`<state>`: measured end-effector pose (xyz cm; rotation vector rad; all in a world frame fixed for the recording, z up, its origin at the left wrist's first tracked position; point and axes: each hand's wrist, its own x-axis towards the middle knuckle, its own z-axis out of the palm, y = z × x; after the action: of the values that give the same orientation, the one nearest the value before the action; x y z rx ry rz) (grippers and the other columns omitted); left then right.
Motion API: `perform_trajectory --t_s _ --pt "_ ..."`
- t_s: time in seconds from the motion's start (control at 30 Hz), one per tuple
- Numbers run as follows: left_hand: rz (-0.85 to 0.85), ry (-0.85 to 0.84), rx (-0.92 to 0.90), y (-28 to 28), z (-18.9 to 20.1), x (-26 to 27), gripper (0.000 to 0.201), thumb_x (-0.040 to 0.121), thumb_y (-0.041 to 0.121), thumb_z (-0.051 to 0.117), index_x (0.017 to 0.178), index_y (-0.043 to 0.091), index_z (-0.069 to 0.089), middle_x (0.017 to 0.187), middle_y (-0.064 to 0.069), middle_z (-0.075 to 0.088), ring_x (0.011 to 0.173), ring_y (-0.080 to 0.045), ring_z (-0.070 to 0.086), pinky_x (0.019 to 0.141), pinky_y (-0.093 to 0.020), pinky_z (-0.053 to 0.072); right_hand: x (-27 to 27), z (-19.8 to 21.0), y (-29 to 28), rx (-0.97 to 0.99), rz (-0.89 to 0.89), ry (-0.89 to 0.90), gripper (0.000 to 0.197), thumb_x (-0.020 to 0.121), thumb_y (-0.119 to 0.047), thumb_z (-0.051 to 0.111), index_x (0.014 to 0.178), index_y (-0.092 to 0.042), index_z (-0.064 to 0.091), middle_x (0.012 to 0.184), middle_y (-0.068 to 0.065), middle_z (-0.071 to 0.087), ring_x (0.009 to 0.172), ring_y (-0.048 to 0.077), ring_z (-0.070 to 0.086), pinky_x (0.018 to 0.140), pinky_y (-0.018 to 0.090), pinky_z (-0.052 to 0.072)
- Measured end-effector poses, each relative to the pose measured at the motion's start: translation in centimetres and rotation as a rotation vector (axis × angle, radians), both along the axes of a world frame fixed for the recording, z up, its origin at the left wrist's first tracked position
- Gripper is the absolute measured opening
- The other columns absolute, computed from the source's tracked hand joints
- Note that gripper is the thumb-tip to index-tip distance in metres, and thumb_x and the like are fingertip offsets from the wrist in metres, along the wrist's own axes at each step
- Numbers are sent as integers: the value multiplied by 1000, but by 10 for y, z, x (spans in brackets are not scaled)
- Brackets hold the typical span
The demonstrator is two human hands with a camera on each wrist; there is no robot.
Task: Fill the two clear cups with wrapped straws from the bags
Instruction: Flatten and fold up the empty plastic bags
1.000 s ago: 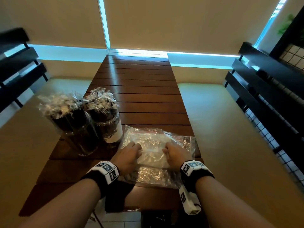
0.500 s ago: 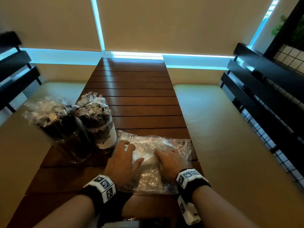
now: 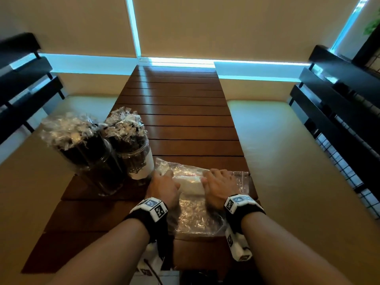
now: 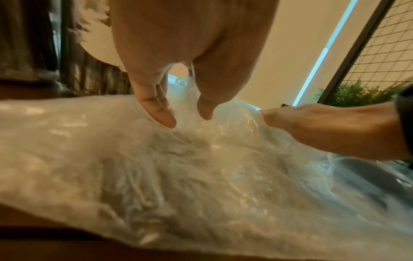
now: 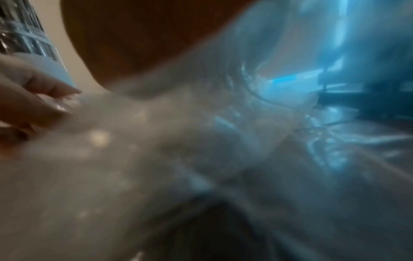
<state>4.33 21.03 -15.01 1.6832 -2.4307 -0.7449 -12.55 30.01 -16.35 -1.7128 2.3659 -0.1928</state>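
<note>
Two clear cups (image 3: 92, 161) (image 3: 135, 157) stand at the table's left, both packed with wrapped black straws whose clear wrapper ends stick up. Crumpled clear zip bags (image 3: 195, 217) lie flat on the table's near end, with a whitish folded band (image 3: 190, 183) across them. My left hand (image 3: 165, 177) presses on the band's left end with straight fingers (image 4: 165, 120). My right hand (image 3: 209, 175) sits at the band's right end, and its curled fingers (image 4: 268, 116) pinch the plastic. The right wrist view is blurred, showing only bag plastic (image 5: 156, 141).
The slatted wooden table (image 3: 181, 112) runs away from me toward a window. Cushioned benches (image 3: 287, 161) flank it, with dark slatted backrests (image 3: 339, 95) on both sides. A wire grid and a green plant (image 4: 357, 95) are at the right.
My left hand has gone from curled to flat and moved forward onto the fold. My right hand has stayed on the bag. The bag has flattened into a tighter fold between my hands.
</note>
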Motion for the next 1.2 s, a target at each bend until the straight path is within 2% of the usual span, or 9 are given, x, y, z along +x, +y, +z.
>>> perform_trajectory --t_s 0.13,0.23,0.33,0.5,0.67,0.73,0.87,1.07,1.2 --pt "108 109 -57 2 6 -1 41 84 26 75 117 16 53 119 -8 59 103 -27 62 80 -32 47 -2 3 8 40 26 42 65 90 -71 17 133 -31 43 130 1 47 117 23 41 97 44 37" --pt "93 245 -107 1 15 -1 60 76 25 82 121 17 43 113 -6 62 102 -29 63 87 -39 51 -2 8 10 19 13 75 54 90 -60 36 131 -26 43 127 0 52 115 22 44 100 43 37" --pt "-98 204 -244 0 38 -7 34 78 30 73 109 21 63 104 -1 64 98 -23 59 84 -37 50 -9 23 6 -13 -35 -14 45 89 -51 50 124 -23 48 118 0 57 111 22 51 94 40 43" --pt "-388 554 -320 -10 91 -12 28 74 3 78 90 17 59 104 1 54 91 -13 54 73 -11 42 -18 75 -3 -113 -94 -489 102 65 -60 78 147 -44 20 133 -6 31 105 15 49 89 34 44" --pt "-470 649 -504 -12 136 -14 30 71 4 80 94 12 62 93 1 63 78 -15 58 66 -34 50 -3 121 -7 -87 -90 -654 34 81 -52 70 102 -25 65 94 -4 66 88 17 63 73 32 52" --pt "-497 632 -649 -6 140 -13 27 75 15 76 96 12 59 99 -4 62 81 -21 59 62 -37 52 2 128 -10 -269 -216 -750 26 82 -41 69 97 -19 71 92 2 71 87 22 67 75 39 54" --pt "-548 442 -759 5 122 -3 42 76 22 77 109 19 51 112 -3 60 91 -24 62 60 -40 57 11 148 -11 -418 -412 -1436 21 83 -6 63 102 -4 71 97 17 68 87 28 63 77 43 53" --pt "-439 324 -629 21 135 -7 42 84 24 69 119 19 46 117 0 47 88 -15 50 60 -33 46 26 158 7 -462 -65 -1952 40 78 0 53 111 -18 68 104 18 63 91 31 62 81 45 50" --pt "-661 181 -368 23 127 5 56 74 4 66 122 12 38 122 -3 35 100 -23 50 80 -40 53 35 160 6 -428 -194 -1771 61 79 -14 72 133 -26 47 123 16 60 93 26 65 76 42 57"
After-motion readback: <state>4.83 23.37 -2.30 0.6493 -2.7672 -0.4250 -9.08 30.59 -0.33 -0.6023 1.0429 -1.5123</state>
